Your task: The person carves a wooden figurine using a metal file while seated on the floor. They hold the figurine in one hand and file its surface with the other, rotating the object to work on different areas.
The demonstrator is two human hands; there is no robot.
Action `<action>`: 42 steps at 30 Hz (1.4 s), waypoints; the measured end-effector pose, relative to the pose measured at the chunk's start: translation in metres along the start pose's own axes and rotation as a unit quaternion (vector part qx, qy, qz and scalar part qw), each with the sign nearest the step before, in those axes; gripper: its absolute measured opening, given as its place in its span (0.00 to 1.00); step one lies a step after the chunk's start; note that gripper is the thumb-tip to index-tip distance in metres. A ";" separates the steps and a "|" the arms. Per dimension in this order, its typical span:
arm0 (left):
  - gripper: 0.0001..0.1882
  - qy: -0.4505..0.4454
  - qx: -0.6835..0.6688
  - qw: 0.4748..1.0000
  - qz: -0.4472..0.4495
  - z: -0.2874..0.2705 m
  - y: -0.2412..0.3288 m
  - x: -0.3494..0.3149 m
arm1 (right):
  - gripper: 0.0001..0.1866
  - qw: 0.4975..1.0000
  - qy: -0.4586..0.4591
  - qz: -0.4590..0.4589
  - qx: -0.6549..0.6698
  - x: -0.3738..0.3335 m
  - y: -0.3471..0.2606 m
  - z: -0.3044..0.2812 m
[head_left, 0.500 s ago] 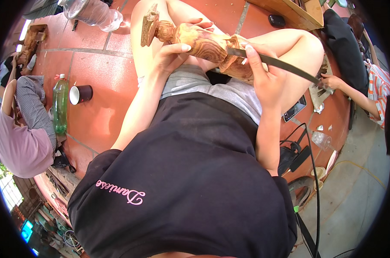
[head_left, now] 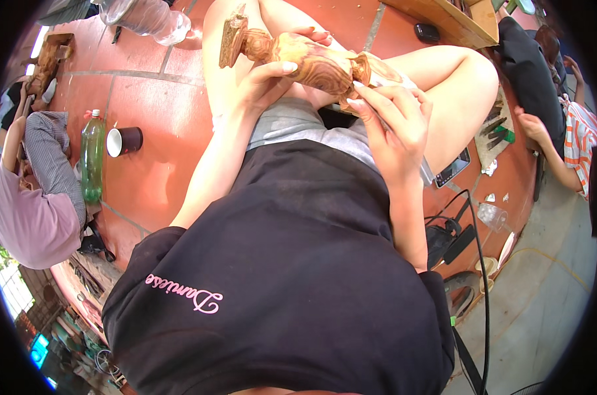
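L hand (head_left: 259,85), thumb on the near side & fingertips showing beyond, grips a brown-and-cream carved wooden piece w/ swirling grain (head_left: 315,66), held above the lap. R hand (head_left: 400,122) has thumb & fingers bunched at the piece's narrow neck; a slim grey metal strip (head_left: 427,174) shows by the wrist, prob. the tail of smth. pinched there, tho exact grip can't be told.

Risk, by the look of it: the strip could skid off the rounded wood & nick the L hand or a leg, b/c both sit near w/ no guard. A slack L grip might let the piece roll & drop; its rough, splintery end could then chip on tile.

Below: grey cloth shorts (head_left: 272,125), bare folded legs (head_left: 453,85). Around: terracotta tile floor (head_left: 157,112), small black rounded case (head_left: 427,32), tan wooden box (head_left: 469,26), dark flat phone (head_left: 453,168). Thin black cable (head_left: 486,289) curves down the R side; might snag if the elbow swings wide. Far L, green plastic bottle (head_left: 92,158), dark cup w/ white inside (head_left: 127,141), co-worker in mauve top (head_left: 38,214); far R, another in orange-striped top (head_left: 578,141).
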State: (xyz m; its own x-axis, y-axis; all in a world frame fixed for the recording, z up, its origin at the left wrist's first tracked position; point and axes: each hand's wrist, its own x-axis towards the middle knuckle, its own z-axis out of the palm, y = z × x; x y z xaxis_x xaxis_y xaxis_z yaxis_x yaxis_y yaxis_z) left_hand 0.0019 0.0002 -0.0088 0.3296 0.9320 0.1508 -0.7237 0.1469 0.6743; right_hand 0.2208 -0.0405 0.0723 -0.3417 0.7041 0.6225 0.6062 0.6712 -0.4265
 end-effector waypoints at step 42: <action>0.35 -0.022 0.007 1.000 0.019 -0.003 0.007 -0.002 | 0.09 0.972 0.053 0.107 0.200 0.000 -0.013 0.014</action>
State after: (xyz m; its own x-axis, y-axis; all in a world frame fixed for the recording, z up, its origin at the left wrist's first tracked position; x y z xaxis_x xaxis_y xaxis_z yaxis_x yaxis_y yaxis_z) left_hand -0.0053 0.0001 -0.0063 0.3292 0.9210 0.2082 -0.7282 0.1072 0.6770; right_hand 0.2031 -0.0460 0.0686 -0.1501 0.8239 0.5466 0.3195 0.5636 -0.7618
